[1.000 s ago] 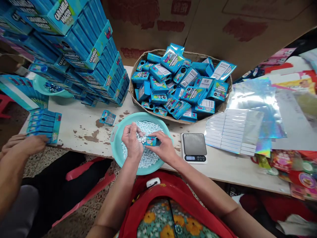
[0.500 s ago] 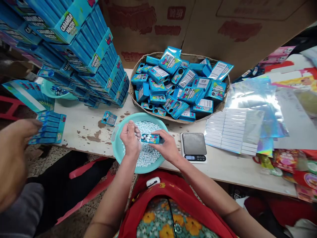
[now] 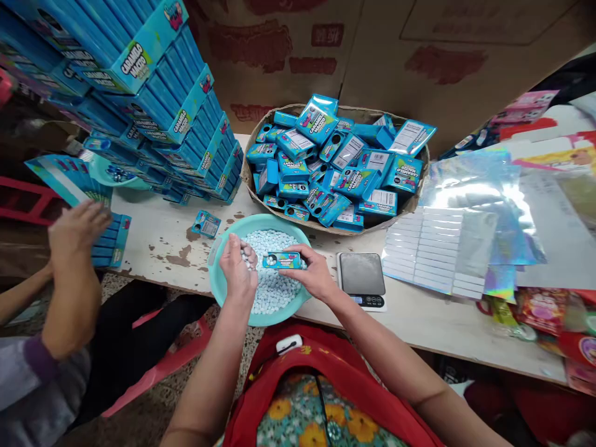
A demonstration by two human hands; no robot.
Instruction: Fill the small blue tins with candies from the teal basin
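Observation:
Above a turquoise basin [image 3: 217,282], my right hand [image 3: 316,271] grips a small blue candy box [image 3: 285,260] lying level. A few pale candies show at the left end of that box. Just left of it, my left hand [image 3: 238,268] is curled around several pale candies [image 3: 248,257], with a small gap between hand and box. Many loose pale candies [image 3: 274,297] fill the basin below both hands.
Behind the basin stands a cardboard tray [image 3: 251,197] heaped with blue boxes. A digital scale [image 3: 362,274] sits right, near label sheets [image 3: 421,248]. Left are stacked display cartons [image 3: 181,118], a lone box [image 3: 205,224] and a co-worker's hand [image 3: 79,226] over another carton.
My left hand has drawn slightly left, away from the box, with candies in its fingers. The box shows more of its front. The co-worker's hand has moved onto the carton at left.

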